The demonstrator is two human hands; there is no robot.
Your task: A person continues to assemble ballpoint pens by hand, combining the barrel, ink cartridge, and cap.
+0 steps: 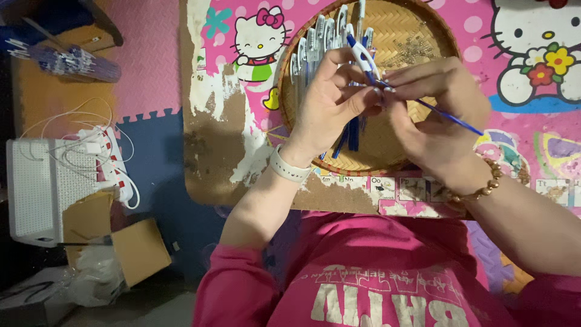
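We are working over a round woven basket (417,36) that is sitting on a worn pink cartoon mat (242,79). Our left hand (330,103) is curling its fingers around a white and blue pen (362,56), gripping it near the upper end so that the pen is tilting up over the basket's left half. Our right hand (439,115) is closing its thumb and fingertips on a thin blue refill (451,118), which is running down and to the right from the spot where both hands are meeting, just above the basket's middle. More pens (315,42) of the same kind are lying in a row behind our left hand, leaning against the basket's left rim, and some dark blue pieces (351,136) are lying in the basket below our fingers. We are wearing a white wristband (287,166) on the left wrist and a beaded bracelet (484,188) on the right. Well apart to the left, a bundle of pens (72,63) is lying on the floor, with a white power strip (112,160) and its cables lower down, near a cardboard box (142,248).
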